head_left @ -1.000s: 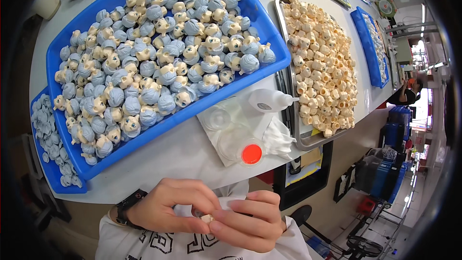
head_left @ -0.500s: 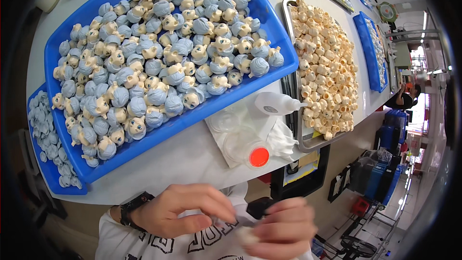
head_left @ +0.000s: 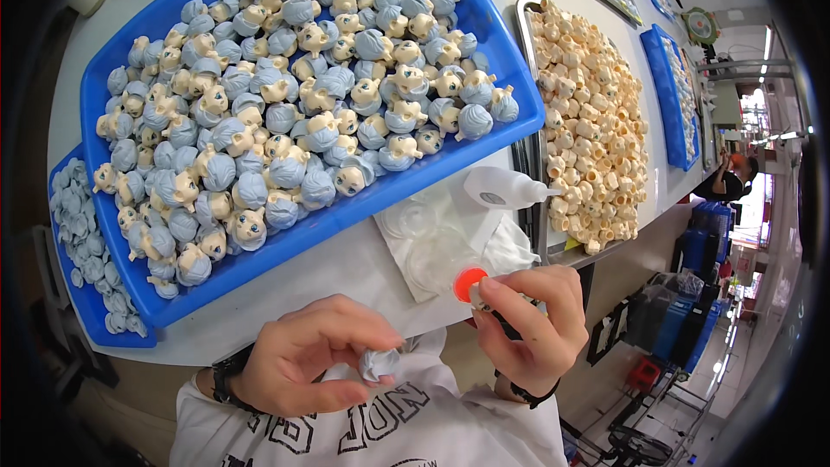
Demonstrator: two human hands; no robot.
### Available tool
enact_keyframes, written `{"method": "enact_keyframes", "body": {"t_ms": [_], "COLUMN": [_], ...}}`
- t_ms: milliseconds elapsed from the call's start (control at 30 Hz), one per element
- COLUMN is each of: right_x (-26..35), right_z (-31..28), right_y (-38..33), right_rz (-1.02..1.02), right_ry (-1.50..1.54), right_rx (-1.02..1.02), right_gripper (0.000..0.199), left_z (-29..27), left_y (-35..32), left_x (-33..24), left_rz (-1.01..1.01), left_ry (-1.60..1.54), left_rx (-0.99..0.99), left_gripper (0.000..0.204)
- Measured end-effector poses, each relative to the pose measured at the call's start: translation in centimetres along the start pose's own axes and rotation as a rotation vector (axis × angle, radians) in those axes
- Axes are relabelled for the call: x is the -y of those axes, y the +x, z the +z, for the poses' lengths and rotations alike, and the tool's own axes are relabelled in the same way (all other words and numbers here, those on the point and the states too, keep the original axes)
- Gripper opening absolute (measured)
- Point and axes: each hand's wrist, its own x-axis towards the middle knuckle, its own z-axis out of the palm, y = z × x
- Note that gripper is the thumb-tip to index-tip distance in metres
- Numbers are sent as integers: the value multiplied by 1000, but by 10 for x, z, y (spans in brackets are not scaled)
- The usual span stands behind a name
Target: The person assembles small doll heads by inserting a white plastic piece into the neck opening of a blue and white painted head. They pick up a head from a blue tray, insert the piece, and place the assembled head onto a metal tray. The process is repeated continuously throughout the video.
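Observation:
Between the fingertips of my left hand [head_left: 316,355], closed, is a small blue-grey doll hair piece [head_left: 379,365]. My right hand [head_left: 545,324] pinches a small pale doll head part [head_left: 477,297]; the fingers cover much of it, so its exact shape is unclear. That part is at the near edge of a round dish with a bright red face [head_left: 468,282], overlapping it in view; I cannot tell whether they touch. A white squeeze bottle [head_left: 506,188] with a thin nozzle lies just beyond, beside crumpled white tissue [head_left: 512,246] and clear round containers [head_left: 419,264].
A big blue tray [head_left: 346,218] full of doll heads with blue-grey hair fills the left. A smaller blue tray [head_left: 130,342] of hair pieces sits partly under it. To the right is a metal tray [head_left: 521,17] of cream hollow head parts. Farther right stands another blue tray [head_left: 666,95].
My right hand has risen from near my shirt to the red dish, carrying the pale part. My left hand has moved slightly, and the hair piece in its fingers now shows clearly.

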Motion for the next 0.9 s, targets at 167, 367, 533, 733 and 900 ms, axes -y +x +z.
{"method": "enact_keyframes", "body": {"t_ms": [167,367,533,733,900], "right_x": [-4,-4,1,3,-2], "right_z": [1,0,-4,0,4], "right_y": [-3,-2,2,-5,-17], "right_rz": [-1,1,10,33,37], "right_ry": [-18,-48,-93,-103,-61], "right_rx": [1,24,49,-10,-85], "right_gripper": [41,39,37,32,37], "left_z": [3,-10,-9,-8,-2], "left_y": [-1,-1,-2,-2,-3], "left_x": [-2,0,0,1,1], "left_rz": [-51,5,6,7,-9], "left_ry": [-9,120,109,98,23], "left_rx": [-46,93,67,40,-67], "left_gripper": [34,37,36,36,35]}}
